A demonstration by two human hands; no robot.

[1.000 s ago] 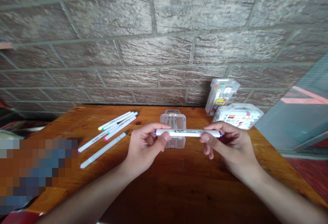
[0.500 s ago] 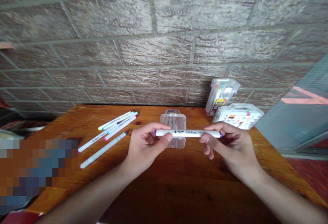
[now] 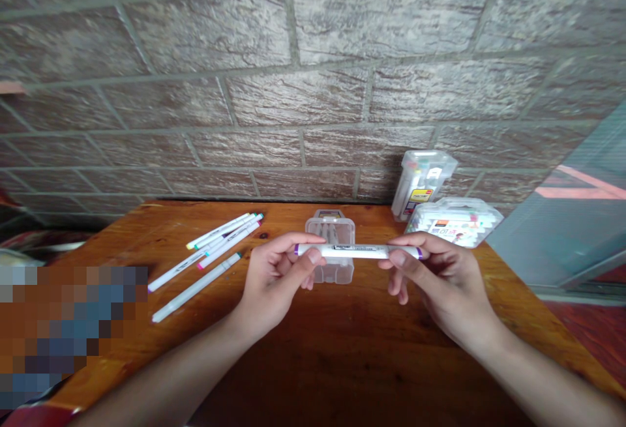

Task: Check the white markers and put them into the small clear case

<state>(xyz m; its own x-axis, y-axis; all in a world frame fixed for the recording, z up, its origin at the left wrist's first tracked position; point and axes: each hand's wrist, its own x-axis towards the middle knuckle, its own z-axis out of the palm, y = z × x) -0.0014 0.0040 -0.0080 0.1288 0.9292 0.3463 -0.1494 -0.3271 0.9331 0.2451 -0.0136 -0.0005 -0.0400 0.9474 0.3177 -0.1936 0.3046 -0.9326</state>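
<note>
A white marker with purple ends (image 3: 357, 251) is held level above the wooden table (image 3: 342, 349). My left hand (image 3: 276, 277) pinches its left end between thumb and fingers. Its right end sits pinched in my right hand (image 3: 440, 277). Just behind the marker stands a small clear plastic box (image 3: 330, 226), open at the top, with a few markers inside.
Several loose markers (image 3: 215, 244) lie on the table to the left. Two clear cases full of markers (image 3: 452, 218) stand at the back right against the brick wall (image 3: 293, 75). A blurred patch covers the left table edge.
Both hands have tilted the marker very slightly and lifted it a touch; otherwise nothing has moved.
</note>
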